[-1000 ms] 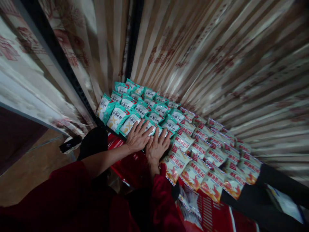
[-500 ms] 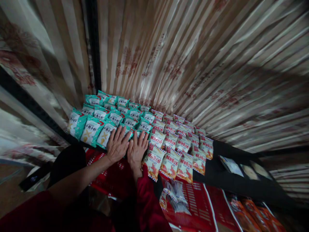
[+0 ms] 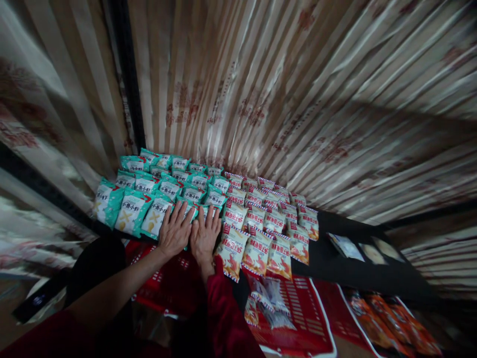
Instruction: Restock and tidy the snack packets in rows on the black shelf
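Rows of teal-and-white snack bags (image 3: pixel 133 212) lean on a black shelf, tilted toward me. My left hand (image 3: pixel 174 229) lies flat against the front-row teal bags, fingers stretched out. Beside it my right hand (image 3: pixel 204 233) presses the rightmost front teal bags, its fingers extended too. The thumbs almost meet, and the palms hide parts of those bags. Directly right of my right hand stand rows of cream-and-orange snack bags (image 3: pixel 255 251) with striped edges.
Below the black shelf (image 3: pixel 335 258) sits a red basket (image 3: pixel 298 311) with a few snack packs (image 3: pixel 274 301) inside. Another red basket (image 3: pixel 346 311) holds orange packs (image 3: pixel 387 318). Several flat packets (image 3: pixel 346 247) lie at the shelf's right. Striped printed sheeting (image 3: pixel 238 89) hangs behind.
The view has shifted slightly, so the shelf appears lower and further left. Both hands stay flat on the front teal bags, which look nearly unchanged.
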Demonstrator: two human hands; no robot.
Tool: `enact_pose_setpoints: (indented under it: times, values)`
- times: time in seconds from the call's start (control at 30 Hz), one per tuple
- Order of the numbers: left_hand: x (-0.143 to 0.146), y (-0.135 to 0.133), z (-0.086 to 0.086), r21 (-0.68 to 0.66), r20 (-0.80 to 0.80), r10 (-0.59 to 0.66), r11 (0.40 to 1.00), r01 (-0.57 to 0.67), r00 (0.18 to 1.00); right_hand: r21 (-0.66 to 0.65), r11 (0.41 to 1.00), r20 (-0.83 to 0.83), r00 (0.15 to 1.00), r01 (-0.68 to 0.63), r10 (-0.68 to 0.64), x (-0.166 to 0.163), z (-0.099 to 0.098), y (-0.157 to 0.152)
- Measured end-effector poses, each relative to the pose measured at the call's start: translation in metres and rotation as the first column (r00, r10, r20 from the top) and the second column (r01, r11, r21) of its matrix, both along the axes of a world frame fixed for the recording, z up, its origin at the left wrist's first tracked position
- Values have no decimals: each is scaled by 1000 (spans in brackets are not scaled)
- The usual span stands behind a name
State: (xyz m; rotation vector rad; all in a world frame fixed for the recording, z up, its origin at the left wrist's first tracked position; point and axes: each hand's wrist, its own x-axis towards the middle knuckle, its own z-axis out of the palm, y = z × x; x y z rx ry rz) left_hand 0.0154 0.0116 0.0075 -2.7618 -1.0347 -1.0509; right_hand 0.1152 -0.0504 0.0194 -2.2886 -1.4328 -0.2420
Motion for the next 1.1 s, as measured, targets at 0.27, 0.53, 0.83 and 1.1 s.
enact_pose_setpoints:
  times: [0.27,0.53,0.83,1.1]
  values:
    - [-2,-5,6,50,24,16,999,-17,1000,73,997,24,1000,12,-14,-1,9,-6]
    - [-2,-12,-2,74,-20,-62,995,64,998,56,998,-4,1000,14,-14,-10,-1,-6]
    - [4,-6,-17,92,-39,-62,994,66,997,79,996,11,999,37,-38,-10,-13,-2]
    - [5,-4,-17,104,-58,-64,992,69,996,78,995,-4,998,60,-60,-10,-15,2]
